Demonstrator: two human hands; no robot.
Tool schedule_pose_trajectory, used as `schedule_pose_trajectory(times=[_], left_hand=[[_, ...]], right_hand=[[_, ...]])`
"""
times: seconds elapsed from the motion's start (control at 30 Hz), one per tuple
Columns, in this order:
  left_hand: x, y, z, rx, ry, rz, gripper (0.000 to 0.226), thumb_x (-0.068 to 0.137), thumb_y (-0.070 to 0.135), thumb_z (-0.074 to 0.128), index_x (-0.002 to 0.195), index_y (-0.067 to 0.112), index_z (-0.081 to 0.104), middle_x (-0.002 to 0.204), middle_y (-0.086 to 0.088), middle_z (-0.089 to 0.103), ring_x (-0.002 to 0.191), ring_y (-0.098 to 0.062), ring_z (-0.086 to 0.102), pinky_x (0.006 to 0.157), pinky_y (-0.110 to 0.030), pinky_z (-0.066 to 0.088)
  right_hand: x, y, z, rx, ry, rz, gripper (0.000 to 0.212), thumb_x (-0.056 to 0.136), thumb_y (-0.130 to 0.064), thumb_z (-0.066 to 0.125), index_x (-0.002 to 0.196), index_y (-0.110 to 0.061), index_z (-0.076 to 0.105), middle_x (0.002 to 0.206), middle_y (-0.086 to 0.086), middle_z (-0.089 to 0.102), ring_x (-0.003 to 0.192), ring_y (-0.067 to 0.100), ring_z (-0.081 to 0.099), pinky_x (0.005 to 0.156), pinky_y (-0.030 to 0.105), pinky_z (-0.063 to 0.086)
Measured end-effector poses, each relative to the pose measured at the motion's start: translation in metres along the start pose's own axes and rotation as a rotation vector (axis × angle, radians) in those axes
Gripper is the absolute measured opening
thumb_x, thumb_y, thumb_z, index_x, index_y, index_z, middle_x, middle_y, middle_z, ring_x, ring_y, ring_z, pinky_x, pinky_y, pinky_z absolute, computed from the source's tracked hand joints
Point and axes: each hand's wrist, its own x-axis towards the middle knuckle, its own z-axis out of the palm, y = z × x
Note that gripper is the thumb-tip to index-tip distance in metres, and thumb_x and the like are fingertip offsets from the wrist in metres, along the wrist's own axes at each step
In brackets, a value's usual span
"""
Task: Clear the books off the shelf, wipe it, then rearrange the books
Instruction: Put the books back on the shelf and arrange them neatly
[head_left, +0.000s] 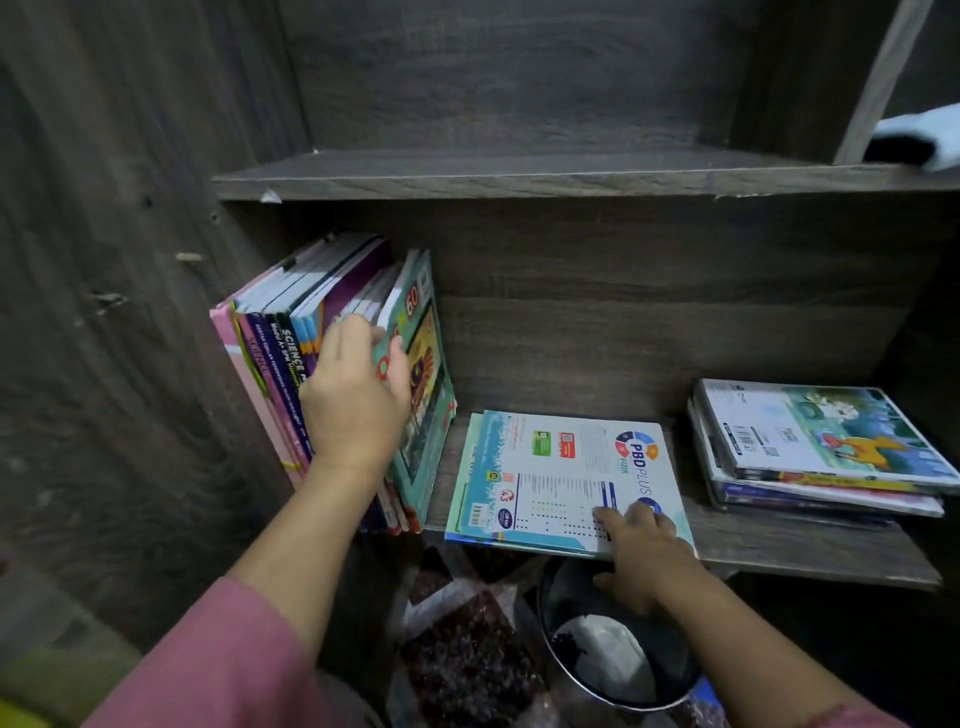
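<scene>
A row of upright books (280, 332) leans against the left wall of the dark wooden shelf (779, 545). My left hand (353, 395) reaches in among them, fingers curled round the spines beside a teal book (423, 395). A white and blue workbook (561, 467) lies flat on a thin pile at the shelf's front edge. My right hand (641, 553) grips its near right corner, fingers on top and thumb underneath. A second flat stack of books (810, 447) sits at the right end of the shelf.
The shelf board above (519, 176) holds no books; a pale cloth (919, 137) lies at its far right. Below the shelf stand a black round bin (618, 654) with something white inside and plastic bags (467, 649) of dark contents.
</scene>
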Motion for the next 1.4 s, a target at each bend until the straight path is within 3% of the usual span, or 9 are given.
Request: schedule_pose_trajectory(times=[0.1, 0.2, 0.33, 0.53, 0.77, 0.93, 1.07, 1.2, 1.4], left_hand=[[-0.003, -0.002, 0.009, 0.159, 0.052, -0.009, 0.018, 0.083, 0.020, 0.069, 0.086, 0.007, 0.057, 0.082, -0.010, 0.056, 0.063, -0.026, 0.054, 0.050, -0.028, 0.034], [-0.007, 0.001, 0.018, 0.320, 0.107, 0.009, 0.020, 0.080, 0.026, 0.068, 0.084, 0.010, 0.057, 0.089, -0.012, 0.054, 0.084, -0.028, 0.045, 0.068, -0.037, 0.033], [-0.006, -0.004, 0.021, 0.390, 0.070, -0.176, 0.025, 0.078, 0.030, 0.064, 0.089, 0.010, 0.053, 0.117, -0.017, 0.045, 0.113, -0.029, 0.026, 0.093, -0.052, 0.031], [-0.004, 0.002, 0.022, 0.468, -0.012, -0.226, 0.032, 0.071, 0.024, 0.070, 0.096, 0.015, 0.051, 0.125, -0.006, 0.024, 0.122, -0.029, 0.021, 0.097, -0.054, 0.032], [-0.035, 0.032, 0.019, 0.419, -0.061, 0.065, 0.055, 0.066, 0.024, 0.076, 0.112, 0.024, 0.048, 0.133, -0.009, 0.028, 0.126, -0.032, 0.024, 0.098, -0.048, 0.018], [-0.062, 0.051, 0.035, 0.459, -0.406, 0.211, 0.054, 0.060, 0.027, 0.079, 0.110, 0.024, 0.058, 0.134, -0.006, 0.046, 0.136, -0.031, 0.031, 0.105, -0.051, 0.017], [-0.077, 0.039, 0.050, 0.313, -0.803, 0.322, 0.046, 0.084, 0.040, 0.060, 0.126, 0.023, 0.049, 0.128, 0.000, 0.048, 0.131, -0.022, 0.034, 0.110, -0.043, 0.017], [-0.102, 0.034, 0.064, 0.076, -1.209, 0.327, 0.054, 0.085, 0.042, 0.064, 0.131, 0.022, 0.044, 0.128, -0.001, 0.046, 0.120, -0.023, 0.047, 0.103, -0.037, 0.038], [-0.128, 0.045, 0.076, 0.017, -1.299, 0.310, 0.056, 0.089, 0.038, 0.063, 0.136, 0.021, 0.039, 0.134, -0.002, 0.041, 0.125, -0.024, 0.043, 0.099, -0.041, 0.044]], right_hand=[[-0.001, -0.001, -0.001, -0.001, 0.003, -0.002, 0.077, 0.087, -0.044, 0.061, 0.148, -0.031, 0.016, 0.145, 0.009, 0.024, 0.134, 0.032, 0.027, 0.109, 0.045, 0.033], [-0.001, -0.001, -0.001, -0.004, 0.004, -0.003, 0.076, 0.087, -0.044, 0.061, 0.148, -0.031, 0.016, 0.145, 0.009, 0.025, 0.133, 0.031, 0.028, 0.109, 0.045, 0.033], [-0.001, 0.000, 0.000, -0.008, 0.006, -0.011, 0.078, 0.087, -0.045, 0.061, 0.148, -0.032, 0.016, 0.145, 0.008, 0.025, 0.132, 0.030, 0.028, 0.108, 0.044, 0.035], [-0.002, 0.004, 0.001, -0.013, 0.011, -0.026, 0.081, 0.086, -0.045, 0.063, 0.150, -0.033, 0.014, 0.146, 0.007, 0.024, 0.134, 0.030, 0.028, 0.109, 0.043, 0.034], [0.000, 0.010, 0.000, -0.068, 0.048, -0.028, 0.083, 0.084, -0.037, 0.065, 0.150, -0.037, 0.013, 0.143, 0.007, 0.026, 0.133, 0.030, 0.027, 0.111, 0.045, 0.031], [0.003, 0.009, 0.002, -0.077, 0.068, -0.018, 0.078, 0.089, -0.034, 0.060, 0.150, -0.040, 0.012, 0.147, 0.007, 0.022, 0.136, 0.032, 0.023, 0.112, 0.047, 0.028], [0.006, 0.011, 0.003, -0.043, 0.088, -0.001, 0.073, 0.092, -0.036, 0.058, 0.149, -0.042, 0.013, 0.151, 0.008, 0.019, 0.138, 0.036, 0.020, 0.111, 0.053, 0.029], [0.005, 0.013, 0.001, 0.049, 0.085, 0.104, 0.079, 0.086, -0.039, 0.065, 0.147, -0.039, 0.014, 0.148, 0.010, 0.017, 0.132, 0.039, 0.026, 0.103, 0.051, 0.036], [0.004, 0.017, -0.002, 0.091, 0.064, 0.180, 0.076, 0.083, -0.036, 0.070, 0.141, -0.032, 0.022, 0.135, 0.012, 0.028, 0.119, 0.038, 0.041, 0.095, 0.046, 0.043]])
